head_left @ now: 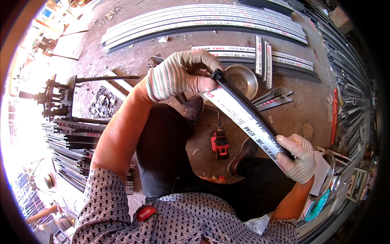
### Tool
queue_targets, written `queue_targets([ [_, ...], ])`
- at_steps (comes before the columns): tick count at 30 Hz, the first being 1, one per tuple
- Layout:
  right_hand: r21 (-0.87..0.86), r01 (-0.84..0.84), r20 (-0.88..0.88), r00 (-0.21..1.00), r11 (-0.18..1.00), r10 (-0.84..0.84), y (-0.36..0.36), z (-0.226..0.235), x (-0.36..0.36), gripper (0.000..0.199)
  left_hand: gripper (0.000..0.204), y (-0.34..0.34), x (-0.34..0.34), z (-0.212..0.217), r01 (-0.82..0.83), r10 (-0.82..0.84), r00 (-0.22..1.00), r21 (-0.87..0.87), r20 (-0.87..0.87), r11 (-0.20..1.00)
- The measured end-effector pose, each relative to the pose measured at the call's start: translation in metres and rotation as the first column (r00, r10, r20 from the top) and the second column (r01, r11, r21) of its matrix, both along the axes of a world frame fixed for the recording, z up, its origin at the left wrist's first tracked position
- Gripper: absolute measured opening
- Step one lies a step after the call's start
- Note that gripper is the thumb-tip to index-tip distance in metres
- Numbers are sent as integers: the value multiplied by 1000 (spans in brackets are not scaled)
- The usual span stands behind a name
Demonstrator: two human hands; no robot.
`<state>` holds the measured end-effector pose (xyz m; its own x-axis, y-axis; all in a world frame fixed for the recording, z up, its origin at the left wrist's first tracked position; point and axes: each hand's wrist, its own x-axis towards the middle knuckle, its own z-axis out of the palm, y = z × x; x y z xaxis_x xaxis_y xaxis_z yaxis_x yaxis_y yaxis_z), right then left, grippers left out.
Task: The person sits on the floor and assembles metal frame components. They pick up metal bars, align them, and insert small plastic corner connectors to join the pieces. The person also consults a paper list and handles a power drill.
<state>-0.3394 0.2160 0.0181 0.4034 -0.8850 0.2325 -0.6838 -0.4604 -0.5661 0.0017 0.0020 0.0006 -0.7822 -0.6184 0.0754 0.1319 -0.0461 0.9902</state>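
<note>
The left hand [183,78] and right hand [300,159] are gripping opposite ends of a film-covered profile [243,121], right of the cordless drill [219,143]; slick film could be loosening either hold, tipping it toward the far metal bowl [252,81].

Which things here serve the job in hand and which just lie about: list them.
In the job, it seems:
white-faced strip, between left fingers and right fingers
black end piece
metal bowl, perhaps
red-black drill, perhaps

Probably lying about:
red bar
turquoise object
scrap pile
</note>
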Motion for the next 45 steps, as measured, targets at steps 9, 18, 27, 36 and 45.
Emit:
queue_targets([
  [9,6,129,46,991,992,-129,0,1,2,43,41,10,-11,8,-131,146,986,-165,81,977],
  [18,-9,202,37,979,979,-201,-1,-1,4,47,61,33,-28,16,-154,217,947,-258,238,954],
  [27,-239,209,-129,961,948,-245,-14,0,21,52,59,31,-59,10,-319,307,937,48,168,947],
  [36,-292,217,-233,928,931,-290,-23,-3,35,48,61,30,-79,7,-502,486,865,211,127,839],
  [45,-160,386,158,918,908,-363,-23,-1,27,62,42,20,-63,6,-555,561,827,208,32,805],
])
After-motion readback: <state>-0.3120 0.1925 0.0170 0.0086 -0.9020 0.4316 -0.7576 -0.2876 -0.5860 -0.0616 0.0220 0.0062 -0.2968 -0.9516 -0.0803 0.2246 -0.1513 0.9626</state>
